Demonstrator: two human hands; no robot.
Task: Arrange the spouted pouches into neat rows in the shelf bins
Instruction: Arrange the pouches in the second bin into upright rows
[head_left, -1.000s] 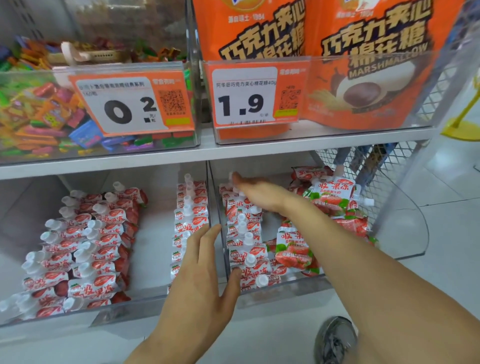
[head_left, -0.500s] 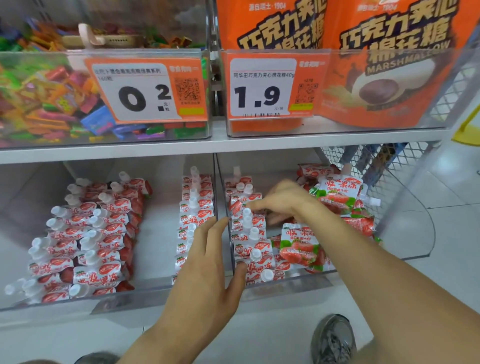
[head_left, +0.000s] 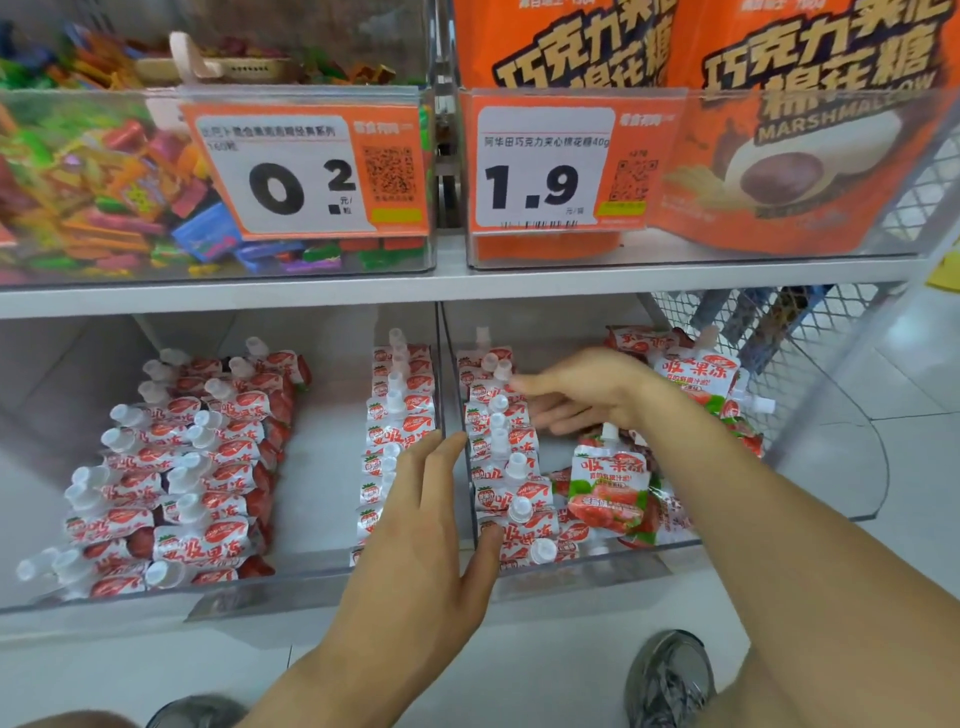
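Observation:
Red-and-white spouted pouches with white caps fill two clear bins on the lower shelf. The left bin holds two rows on its left and a single row along its right wall. In the right bin, one row lines the left wall and a loose pile lies to the right. My right hand is inside the right bin, fingers spread, tips touching the row's right side, holding nothing. My left hand rests open over the divider between the bins, thumb against the front pouches.
The upper shelf carries a bin of mixed candies with a 0.2 price tag and a bin of orange marshmallow bags tagged 1.9. A wire mesh panel closes the shelf's right end. My shoes stand on the tiled floor below.
My right hand drew back from the far end of the row toward its middle, closed briefly, and now has its fingers spread against the row's side. My left hand stayed at the divider.

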